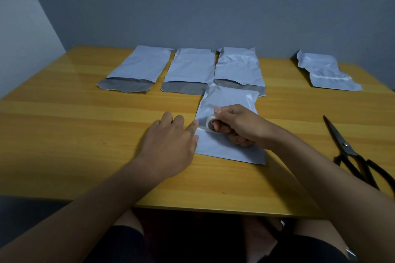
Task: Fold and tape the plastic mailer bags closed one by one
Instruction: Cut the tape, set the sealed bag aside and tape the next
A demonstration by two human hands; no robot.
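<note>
Grey walls stand behind a yellow wooden table (pixel 85 126), and on it, in front of the seated person, lies the folded mailer bag (pixel 229 100) that is being closed. On this bag the right hand (pixel 239 126) grips a small tape roll (pixel 208 125), fingers curled through its core and thumb on top. The left hand (pixel 171 141) is flat and open, and its fingertips press the loose tape end at the bag's left edge.

To do this step well, I think the left fingers should keep the end pinned while the roll is drawn to the right across the fold, low and straight, so the strip lies without wrinkles.

Behind the bag, three open mailer bags (pixel 190 70) lie side by side near the wall; the nearest one touches or slightly overlaps the working bag. One taped bag (pixel 324 70) rests apart at the far right. Scissors (pixel 350 151) lie at the right edge, within reach for cutting. Bare wood to the right of the bag gives room for pulling, and the front edge is near the person's knees.
</note>
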